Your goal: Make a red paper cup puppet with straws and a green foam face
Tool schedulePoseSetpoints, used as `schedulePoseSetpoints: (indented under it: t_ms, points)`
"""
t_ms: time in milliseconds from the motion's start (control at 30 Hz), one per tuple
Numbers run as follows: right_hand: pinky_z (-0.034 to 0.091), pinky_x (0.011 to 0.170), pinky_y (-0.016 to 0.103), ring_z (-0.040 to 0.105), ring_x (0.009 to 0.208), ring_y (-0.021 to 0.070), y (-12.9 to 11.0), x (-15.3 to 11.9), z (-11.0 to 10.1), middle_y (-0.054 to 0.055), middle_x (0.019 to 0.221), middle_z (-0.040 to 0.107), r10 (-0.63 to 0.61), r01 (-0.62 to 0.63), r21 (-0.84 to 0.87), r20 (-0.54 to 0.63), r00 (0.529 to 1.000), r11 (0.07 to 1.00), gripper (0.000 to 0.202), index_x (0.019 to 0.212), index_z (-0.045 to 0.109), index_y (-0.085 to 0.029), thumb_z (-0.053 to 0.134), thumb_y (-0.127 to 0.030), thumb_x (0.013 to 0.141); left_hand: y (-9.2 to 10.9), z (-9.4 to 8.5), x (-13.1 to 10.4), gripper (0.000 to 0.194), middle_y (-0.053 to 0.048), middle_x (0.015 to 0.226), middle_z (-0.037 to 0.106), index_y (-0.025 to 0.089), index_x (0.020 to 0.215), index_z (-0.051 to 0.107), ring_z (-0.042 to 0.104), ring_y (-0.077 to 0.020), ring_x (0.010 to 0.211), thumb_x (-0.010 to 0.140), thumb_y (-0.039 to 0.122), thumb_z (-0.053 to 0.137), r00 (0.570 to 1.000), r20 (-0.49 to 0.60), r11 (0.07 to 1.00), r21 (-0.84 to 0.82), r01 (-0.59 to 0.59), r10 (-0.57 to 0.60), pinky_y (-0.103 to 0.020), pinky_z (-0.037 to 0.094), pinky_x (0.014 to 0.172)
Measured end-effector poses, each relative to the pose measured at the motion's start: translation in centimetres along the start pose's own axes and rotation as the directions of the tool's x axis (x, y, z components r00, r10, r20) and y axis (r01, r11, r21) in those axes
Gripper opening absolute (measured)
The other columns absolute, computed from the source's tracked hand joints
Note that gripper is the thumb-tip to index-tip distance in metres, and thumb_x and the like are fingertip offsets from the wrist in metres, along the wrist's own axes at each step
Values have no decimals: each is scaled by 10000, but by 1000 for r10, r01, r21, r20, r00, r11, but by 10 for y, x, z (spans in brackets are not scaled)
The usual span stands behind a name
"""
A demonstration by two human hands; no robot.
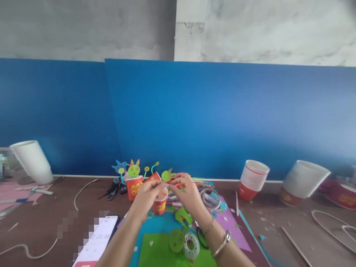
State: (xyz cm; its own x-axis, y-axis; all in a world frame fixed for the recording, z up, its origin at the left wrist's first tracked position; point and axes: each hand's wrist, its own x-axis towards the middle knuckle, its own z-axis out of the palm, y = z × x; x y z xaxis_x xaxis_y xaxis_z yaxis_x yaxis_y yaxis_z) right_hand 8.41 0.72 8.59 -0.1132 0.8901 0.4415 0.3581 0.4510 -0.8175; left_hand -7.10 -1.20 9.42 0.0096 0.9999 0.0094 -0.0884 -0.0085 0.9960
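Observation:
Both hands meet above a small red paper cup (159, 207) near the back of the table. The fingers of my left hand (151, 193) are pinched together at the cup's rim. Close beside it, the thumb and forefinger of my right hand (185, 189) press together; what lies between the fingertips is too small to name. Behind my hands stands a red cup (134, 188) with green and blue paper animal figures. A round green cutout with ears (167, 175) shows just behind the fingertips. Below lie a green face cutout (176, 240) and a tape roll (191, 245).
Green sheet (155, 250) and purple paper (236, 230) cover the middle. A phone (97, 237) lies at left. Stacked cups (253, 180) stand right, beside white cups (304, 180); more white cups (33, 161) are far left. Coiled cable (210, 198) and loose cords lie about.

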Motion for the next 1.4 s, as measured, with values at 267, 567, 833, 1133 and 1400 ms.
schedulePoseSetpoints:
  t_ms: [267, 567, 833, 1133, 1400]
  points:
    - [393, 866, 389, 525, 991, 230, 1, -3, 19, 78, 999, 572, -306, 264, -250, -146, 941, 932, 129, 738, 614, -193, 531, -159, 831, -7, -8, 7, 230, -106, 1048, 690, 158, 861, 725, 643, -211, 829, 700, 293, 632, 983, -71, 949, 280, -142, 168, -284, 490, 693]
    - [456, 656, 254, 567, 748, 159, 15, 0, 28, 46, 848, 592, -122, 123, -13, 29, 992, 992, 158, 716, 552, -192, 491, -185, 861, -22, -19, 15, 758, -56, 934, 696, 210, 1428, 335, 643, -154, 706, 710, 101, 553, 977, -112, 866, 489, -106, 183, -267, 491, 702]
    - [403, 454, 208, 558, 463, 118, 31, -2, 33, -17, 649, 596, 101, -112, 42, 199, 975, 993, 118, 795, 545, -196, 472, -264, 858, -46, -12, 27, 605, -71, 849, 704, 143, 1333, 444, 677, -213, 799, 739, 140, 559, 982, -81, 908, 398, -128, 173, -309, 516, 717]
    - [338, 406, 200, 500, 359, 116, 36, 2, 29, -79, 456, 462, 152, -163, 29, 230, 961, 986, 99, 742, 502, -212, 464, -260, 820, -57, -12, 31, 550, -43, 807, 696, 177, 1243, 527, 647, -172, 627, 699, 128, 584, 988, -75, 941, 322, -101, 131, -301, 516, 641]
    - [334, 403, 205, 494, 382, 113, 35, 2, 29, -48, 495, 534, 143, -140, -29, 178, 974, 990, 109, 719, 535, -204, 487, -251, 805, -49, -9, 30, 517, -67, 880, 695, 149, 1184, 549, 546, -112, 385, 680, 233, 628, 1000, -27, 949, 316, -5, 15, -251, 431, 395]
